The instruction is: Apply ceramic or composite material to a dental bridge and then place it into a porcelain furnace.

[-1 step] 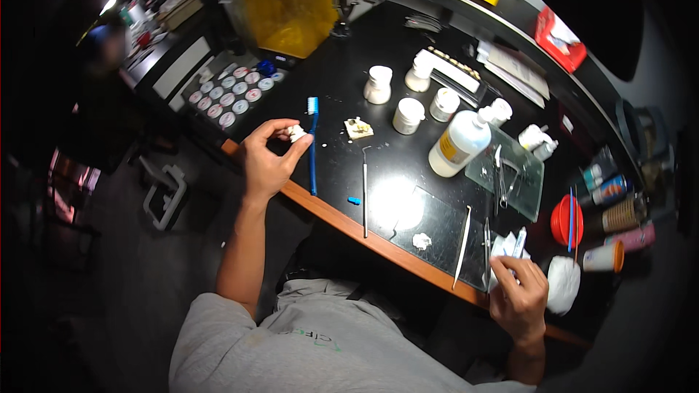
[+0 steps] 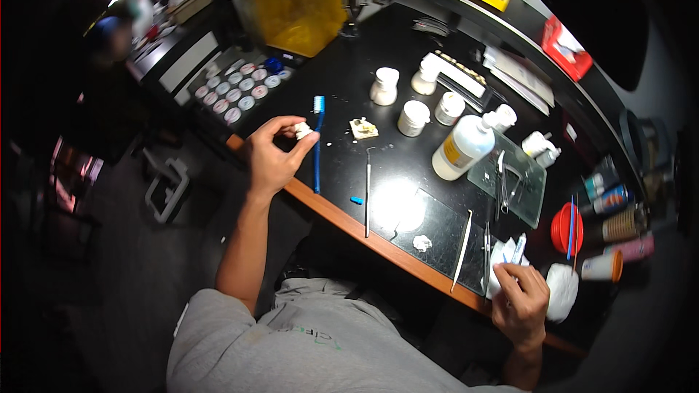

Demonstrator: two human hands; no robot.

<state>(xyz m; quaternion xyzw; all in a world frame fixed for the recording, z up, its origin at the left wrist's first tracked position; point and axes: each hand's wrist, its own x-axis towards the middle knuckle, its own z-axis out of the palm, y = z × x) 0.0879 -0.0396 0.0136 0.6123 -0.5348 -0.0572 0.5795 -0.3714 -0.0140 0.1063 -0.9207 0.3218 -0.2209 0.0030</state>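
Note:
My left hand (image 2: 280, 153) pinches a small white piece (image 2: 303, 131) between thumb and fingers, just beside a blue toothbrush (image 2: 317, 160). My right hand (image 2: 519, 298) has curled fingers at white tissue (image 2: 501, 253) and a slim tube (image 2: 520, 246); what they grip, if anything, is hidden. Left of it lie dark tweezers (image 2: 486, 247) and a pale slim tool (image 2: 461, 247). A metal probe (image 2: 368, 196), a blue cap (image 2: 356, 201), a white lump (image 2: 422, 242) and a small pale block (image 2: 363, 129) lie on the black desk (image 2: 342, 80).
White jars (image 2: 413, 118), a large bottle (image 2: 462, 148) and a glass slab (image 2: 530, 189) stand or lie behind. Right: red bowl (image 2: 561, 229), cups (image 2: 601, 266). Back left: yellow box (image 2: 295, 7), tray of round pots (image 2: 237, 91). Another person (image 2: 109, 44) is far left.
The view has shifted slightly, with the desk sitting a little further right in the picture. My hands keep much the same pose.

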